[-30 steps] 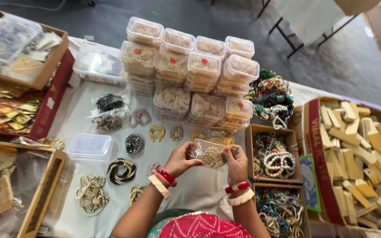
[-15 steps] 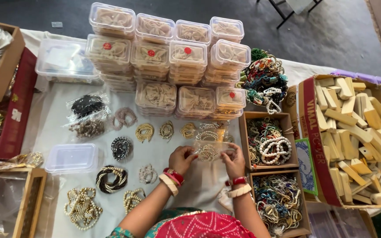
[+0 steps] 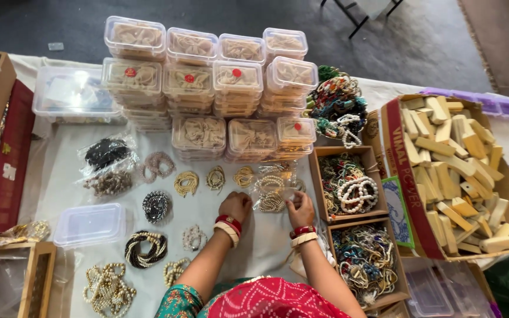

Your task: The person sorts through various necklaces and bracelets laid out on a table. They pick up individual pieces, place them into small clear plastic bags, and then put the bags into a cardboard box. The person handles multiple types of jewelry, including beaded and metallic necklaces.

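Sorting bead bracelets on a white cloth.
Left hand (image 3: 236,205) and right hand (image 3: 299,207), fingers pinched on a clear packet of beads (image 3: 271,194), just below stacked plastic boxes (image 3: 238,138).

Far from you: stacked clear lidded boxes (image 3: 207,82). At your right: two small cartons of bead bracelets (image 3: 349,185) and a large carton of pale wooden blocks (image 3: 455,171). At your left on the white cloth (image 3: 60,171): an empty clear tub (image 3: 91,224) and a black bangle bundle (image 3: 146,247).
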